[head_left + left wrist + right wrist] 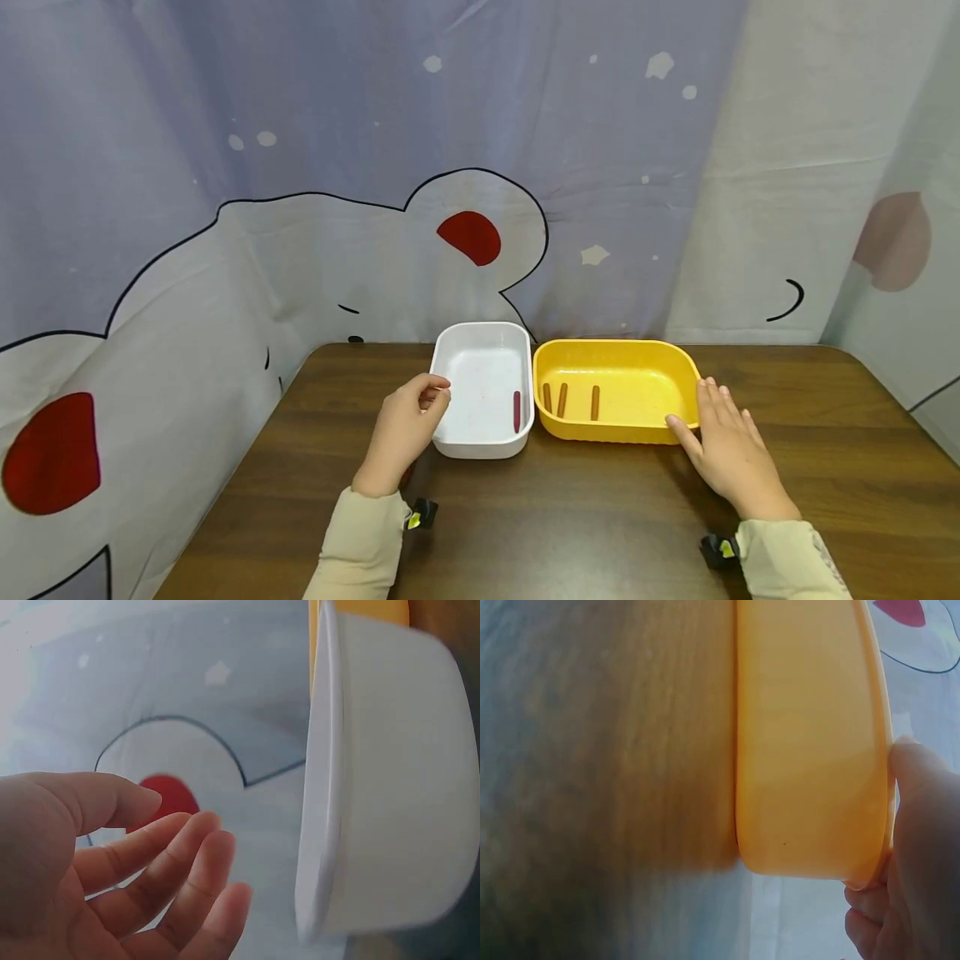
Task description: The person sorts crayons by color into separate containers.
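My left hand (402, 429) hovers at the left rim of the white plastic tub (480, 450), its thumb near the fingertips. Nothing shows between those loosely bent fingers in the left wrist view. Inside the tub, one dark red crayon-like stick (517, 412) lies along the right side. At the right end of the yellow plastic tub (600, 432), my right hand (731, 454) holds the corner, thumb over the near rim and fingers along the outer end wall. Brown crayon-like sticks (596, 402) lie apart in the left half of the yellow tub.
Both tubs stand side by side, nearly touching, toward the back of the brown wooden table (555, 525). A printed curtain (360, 267) hangs directly behind the table edge. By the left wrist shows a small dark reddish bit (407, 477), too hidden to identify.
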Action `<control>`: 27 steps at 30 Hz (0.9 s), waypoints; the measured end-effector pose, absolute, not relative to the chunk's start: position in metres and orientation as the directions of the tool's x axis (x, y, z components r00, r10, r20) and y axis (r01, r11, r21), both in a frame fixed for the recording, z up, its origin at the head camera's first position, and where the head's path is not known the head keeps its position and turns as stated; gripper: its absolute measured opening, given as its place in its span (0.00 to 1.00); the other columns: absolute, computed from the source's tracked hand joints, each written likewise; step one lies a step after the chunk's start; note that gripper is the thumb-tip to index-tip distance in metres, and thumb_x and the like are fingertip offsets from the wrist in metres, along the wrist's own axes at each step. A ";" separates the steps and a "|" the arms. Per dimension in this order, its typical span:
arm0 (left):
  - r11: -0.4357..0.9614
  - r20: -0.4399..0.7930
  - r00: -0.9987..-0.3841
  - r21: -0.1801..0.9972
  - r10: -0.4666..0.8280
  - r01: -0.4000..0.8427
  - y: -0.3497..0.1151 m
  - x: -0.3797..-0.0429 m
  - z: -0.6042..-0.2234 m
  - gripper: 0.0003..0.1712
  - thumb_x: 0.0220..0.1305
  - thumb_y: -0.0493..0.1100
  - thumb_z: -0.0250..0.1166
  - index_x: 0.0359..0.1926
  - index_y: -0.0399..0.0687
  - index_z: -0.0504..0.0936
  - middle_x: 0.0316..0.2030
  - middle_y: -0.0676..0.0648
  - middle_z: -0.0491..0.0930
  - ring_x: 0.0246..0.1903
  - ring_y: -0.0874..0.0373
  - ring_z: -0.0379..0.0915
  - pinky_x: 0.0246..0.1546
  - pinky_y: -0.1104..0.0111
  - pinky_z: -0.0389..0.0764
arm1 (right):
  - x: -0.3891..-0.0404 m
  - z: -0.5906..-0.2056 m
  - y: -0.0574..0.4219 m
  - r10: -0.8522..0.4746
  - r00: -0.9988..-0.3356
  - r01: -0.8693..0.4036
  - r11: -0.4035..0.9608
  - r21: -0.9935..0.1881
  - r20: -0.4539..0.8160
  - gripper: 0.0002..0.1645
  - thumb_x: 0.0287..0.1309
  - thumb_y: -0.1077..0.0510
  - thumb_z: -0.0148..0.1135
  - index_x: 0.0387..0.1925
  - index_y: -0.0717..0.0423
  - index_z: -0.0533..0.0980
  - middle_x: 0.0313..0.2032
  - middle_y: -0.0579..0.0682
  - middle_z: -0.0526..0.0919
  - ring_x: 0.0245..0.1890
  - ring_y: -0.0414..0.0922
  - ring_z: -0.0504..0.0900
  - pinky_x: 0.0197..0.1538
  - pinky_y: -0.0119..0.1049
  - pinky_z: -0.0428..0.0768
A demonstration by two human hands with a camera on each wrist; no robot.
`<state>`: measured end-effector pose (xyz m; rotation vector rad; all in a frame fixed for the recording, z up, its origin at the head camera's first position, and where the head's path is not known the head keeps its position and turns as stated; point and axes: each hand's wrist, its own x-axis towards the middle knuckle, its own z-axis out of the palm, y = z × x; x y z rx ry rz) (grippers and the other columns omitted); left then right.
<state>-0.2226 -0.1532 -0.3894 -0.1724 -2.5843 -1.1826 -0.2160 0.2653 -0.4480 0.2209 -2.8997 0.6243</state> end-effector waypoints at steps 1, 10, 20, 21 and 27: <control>0.663 0.307 -0.951 0.717 -0.023 0.215 -0.157 -0.222 -0.389 0.11 0.70 0.40 0.62 0.48 0.41 0.86 0.38 0.46 0.86 0.39 0.53 0.81 0.42 0.58 0.83 | -0.216 -0.448 0.266 -0.111 -0.975 -0.180 0.903 -0.389 0.194 0.52 0.77 0.33 0.37 0.78 0.72 0.40 0.76 0.74 0.42 0.76 0.70 0.41 0.74 0.68 0.38; 0.704 0.273 -0.959 0.695 -0.075 0.143 -0.188 -0.223 -0.395 0.13 0.71 0.41 0.61 0.50 0.40 0.85 0.40 0.44 0.86 0.41 0.50 0.82 0.45 0.53 0.82 | -0.217 -0.448 0.266 -0.118 -0.976 -0.182 0.901 -0.394 0.183 0.52 0.77 0.33 0.37 0.77 0.72 0.40 0.76 0.74 0.42 0.76 0.69 0.40 0.74 0.67 0.38; 0.786 0.136 -0.990 0.615 -0.023 0.066 -0.210 -0.226 -0.405 0.13 0.70 0.37 0.60 0.50 0.37 0.84 0.41 0.41 0.85 0.41 0.47 0.81 0.44 0.51 0.81 | -0.217 -0.448 0.266 -0.123 -0.971 -0.198 0.897 -0.396 0.207 0.51 0.78 0.34 0.37 0.77 0.73 0.41 0.76 0.74 0.41 0.77 0.69 0.39 0.73 0.69 0.40; 0.794 0.115 -0.993 0.605 -0.015 0.058 -0.212 -0.226 -0.406 0.13 0.69 0.36 0.60 0.50 0.37 0.84 0.41 0.41 0.85 0.40 0.48 0.81 0.43 0.52 0.80 | -0.217 -0.448 0.266 -0.122 -0.970 -0.198 0.897 -0.396 0.208 0.51 0.78 0.34 0.37 0.77 0.73 0.41 0.76 0.74 0.42 0.77 0.69 0.39 0.73 0.69 0.41; 0.815 0.022 -1.000 0.579 0.001 0.014 -0.216 -0.229 -0.413 0.11 0.65 0.35 0.62 0.47 0.36 0.84 0.34 0.47 0.83 0.33 0.54 0.75 0.38 0.58 0.78 | -0.217 -0.449 0.266 -0.118 -0.972 -0.193 0.897 -0.397 0.204 0.52 0.78 0.34 0.38 0.77 0.73 0.41 0.75 0.75 0.44 0.76 0.70 0.41 0.72 0.70 0.42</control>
